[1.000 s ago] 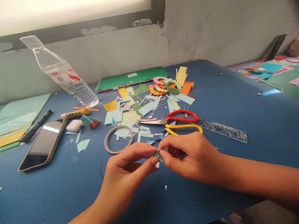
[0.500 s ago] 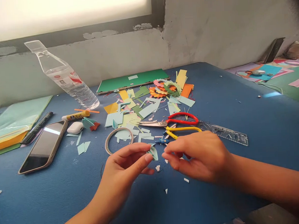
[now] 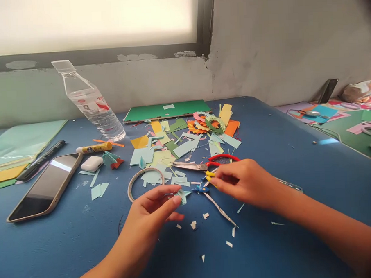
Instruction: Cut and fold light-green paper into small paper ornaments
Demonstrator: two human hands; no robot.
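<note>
My left hand (image 3: 159, 209) pinches a small folded piece of light-blue paper (image 3: 182, 195) between thumb and forefinger. My right hand (image 3: 244, 181) is closed at the scissors (image 3: 200, 166), its fingertips on the yellow handle. The palm and fingers hide most of that handle, while the red one shows behind the hand. The scissors lie among paper scraps, blades partly apart and toward the left. Between my hands is a blue-headed drawing compass (image 3: 201, 189). Just behind my left hand lies a roll of tape (image 3: 131, 186).
On the left lie a phone (image 3: 44, 188), black marker (image 3: 41, 159), glue stick (image 3: 95, 148) and white earphone case (image 3: 92, 163). A water bottle (image 3: 100, 114) stands behind them. Paper flowers (image 3: 200, 124) and cut scraps cover the middle. A clear ruler (image 3: 290, 185) is partly behind my right arm.
My right hand has moved away from the blue paper to the scissors' yellow handle. My left hand still holds the paper. The view has tilted up slightly, and the compass leg now shows.
</note>
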